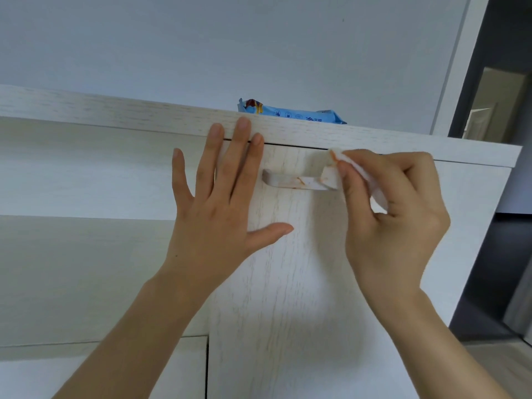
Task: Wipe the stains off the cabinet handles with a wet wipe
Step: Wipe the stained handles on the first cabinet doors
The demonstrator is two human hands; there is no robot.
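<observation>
Right hand (pixel 397 214) grip pinches the stained wipe (pixel 339 158) at the slim handle (pixel 299 181) — left hand (pixel 218 197) flat, splayed.

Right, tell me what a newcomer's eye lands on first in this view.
First the two hands in the middle: the left hand lies flat with spread fingers on the pale wooden cabinet door, while the right hand pinches a wet wipe against the right end of the handle. Orange-brown stains show on the handle and the wipe. Above, a blue wipe pack lies on the cabinet top.
</observation>
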